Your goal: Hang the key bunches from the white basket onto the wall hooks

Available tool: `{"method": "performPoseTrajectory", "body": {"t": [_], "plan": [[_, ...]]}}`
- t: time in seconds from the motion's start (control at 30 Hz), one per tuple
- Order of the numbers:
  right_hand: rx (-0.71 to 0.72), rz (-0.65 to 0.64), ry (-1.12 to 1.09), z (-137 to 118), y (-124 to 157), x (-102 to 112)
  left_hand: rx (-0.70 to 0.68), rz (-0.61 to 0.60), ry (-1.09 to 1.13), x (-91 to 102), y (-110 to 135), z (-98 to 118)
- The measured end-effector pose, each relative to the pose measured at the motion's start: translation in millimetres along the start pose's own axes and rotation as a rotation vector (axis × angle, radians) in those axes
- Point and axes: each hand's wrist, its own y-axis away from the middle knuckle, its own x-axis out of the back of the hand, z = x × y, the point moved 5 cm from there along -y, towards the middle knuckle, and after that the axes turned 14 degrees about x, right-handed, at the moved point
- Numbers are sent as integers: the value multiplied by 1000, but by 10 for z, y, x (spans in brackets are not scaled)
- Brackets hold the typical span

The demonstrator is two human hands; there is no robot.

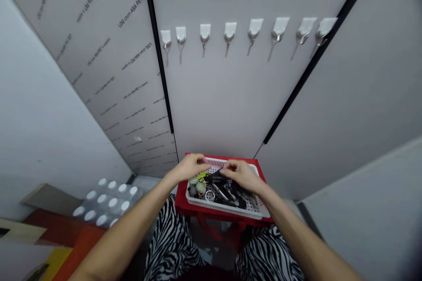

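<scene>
A white perforated plastic basket (194, 199) sits in front of me, filled with a jumble of small items. At its right rear, my right hand (241, 174) is closed in a pinch at the raised end of a black strap (216, 176) with small white lettering. My left hand (194, 167) hovers over the left rear rim, fingers drawn together; whatever they hold, if anything, is too small to make out. Below the hands lie a metal ring (210, 196), a silver rod-like piece (220, 191), a yellow-green item (201, 176) and pale round trinkets (199, 187).
The basket rests on a red fabric bag or box (182, 202). Ahead, a row of white adhesive hooks (230, 30) is fixed to a light cabinet panel with black edge strips (293, 96). White-capped bottles (103, 199) and an orange-red surface (77, 241) are at lower left.
</scene>
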Motion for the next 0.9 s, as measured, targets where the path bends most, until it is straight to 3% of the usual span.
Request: {"method": "performPoseTrajectory", "body": {"t": [0.1,0.23,0.47,0.7,0.9], "plan": [[99,-96,160,-15,45,-165,-21,-7,-165,-86,109,-134],[166,-105,339,-18,37,-261,-46,47,-306,-156,226,-182],[163,-33,245,12,-3,-216,-85,183,-536,-241,277,-86],[158,11,345,41,219,-223,5,149,-477,-237,198,-11],[201,53,318,131,392,-138,65,139,-460,-335,129,229]]}}
